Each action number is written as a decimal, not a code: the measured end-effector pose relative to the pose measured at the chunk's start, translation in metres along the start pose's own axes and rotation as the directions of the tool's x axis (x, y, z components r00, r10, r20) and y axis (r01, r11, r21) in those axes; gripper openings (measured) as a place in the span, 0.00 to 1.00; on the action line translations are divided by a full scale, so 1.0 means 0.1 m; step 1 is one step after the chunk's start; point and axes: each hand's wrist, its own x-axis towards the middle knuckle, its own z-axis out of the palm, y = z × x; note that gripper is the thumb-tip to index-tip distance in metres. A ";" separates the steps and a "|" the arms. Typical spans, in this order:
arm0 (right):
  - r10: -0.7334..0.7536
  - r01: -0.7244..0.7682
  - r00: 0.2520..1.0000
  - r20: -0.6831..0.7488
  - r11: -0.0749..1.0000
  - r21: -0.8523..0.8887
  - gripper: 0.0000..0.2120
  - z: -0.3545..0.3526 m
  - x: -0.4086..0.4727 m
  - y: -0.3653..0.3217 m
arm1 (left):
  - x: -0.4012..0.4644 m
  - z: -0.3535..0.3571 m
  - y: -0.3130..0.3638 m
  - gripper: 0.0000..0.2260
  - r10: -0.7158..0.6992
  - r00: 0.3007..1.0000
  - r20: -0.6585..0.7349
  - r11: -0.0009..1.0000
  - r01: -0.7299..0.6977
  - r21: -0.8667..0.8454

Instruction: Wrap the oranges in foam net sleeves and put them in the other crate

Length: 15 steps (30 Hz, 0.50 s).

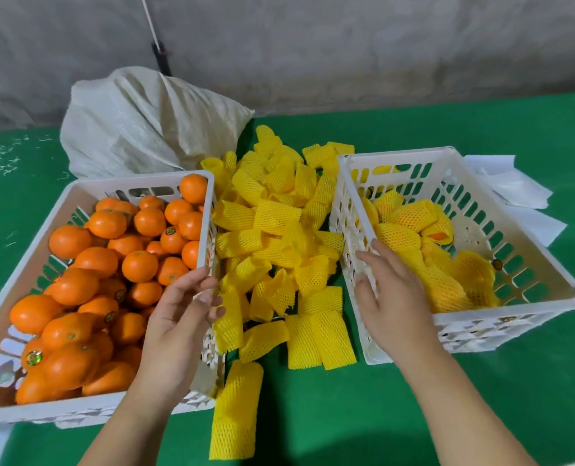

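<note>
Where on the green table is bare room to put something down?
Bare green cloth lies near, between the forearms, and far right behind the right crate. Crowded: foam sleeves fill the gap to the left crate.

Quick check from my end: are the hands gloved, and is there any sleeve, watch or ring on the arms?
No gloves: the left hand and right hand are both bare. Both forearms are bare as far as the bottom edge of the view, with no sleeve showing. No watch, bracelet or ring is visible. The fingernails look short and unpainted.
</note>
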 end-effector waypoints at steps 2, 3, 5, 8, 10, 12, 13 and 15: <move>-0.097 0.098 0.994 0.043 0.995 -0.015 0.21 0.24 -0.01 -0.12 | 0.12 -0.14 0.07 0.09 0.120 0.991 -0.051 0.965 -0.105 0.241; -0.093 0.099 0.989 0.116 0.994 -0.049 0.22 0.37 0.00 -0.15 | 0.20 -0.23 0.07 0.09 0.170 0.984 -0.046 0.917 -0.141 0.374; 0.000 0.050 0.941 0.338 0.989 -0.140 0.25 0.65 0.06 -0.14 | 0.41 -0.41 0.02 0.13 0.142 0.989 -0.033 0.787 -0.093 0.611; 0.161 -0.078 0.847 0.506 0.980 -0.182 0.23 1.04 0.29 0.07 | 0.72 -0.67 -0.16 0.24 -0.149 0.987 -0.057 0.351 0.107 0.930; 0.314 -0.311 0.809 0.497 0.946 -0.093 0.21 1.23 0.47 0.18 | 0.81 -0.78 -0.24 0.36 -0.361 0.923 -0.131 0.075 0.169 0.983; 0.450 -0.540 0.763 0.463 0.839 0.074 0.21 1.40 0.50 0.24 | 0.81 -0.82 -0.36 0.41 -0.505 0.844 -0.182 -0.092 0.157 0.983; 0.473 -0.574 0.766 0.435 0.808 0.134 0.20 1.49 0.47 0.24 | 0.81 -0.85 -0.44 0.43 -0.545 0.818 -0.185 -0.153 0.120 0.981; 0.449 -0.542 0.800 0.398 0.825 0.159 0.21 1.63 0.38 0.15 | 0.80 -0.86 -0.51 0.42 -0.529 0.827 -0.191 -0.290 0.036 0.956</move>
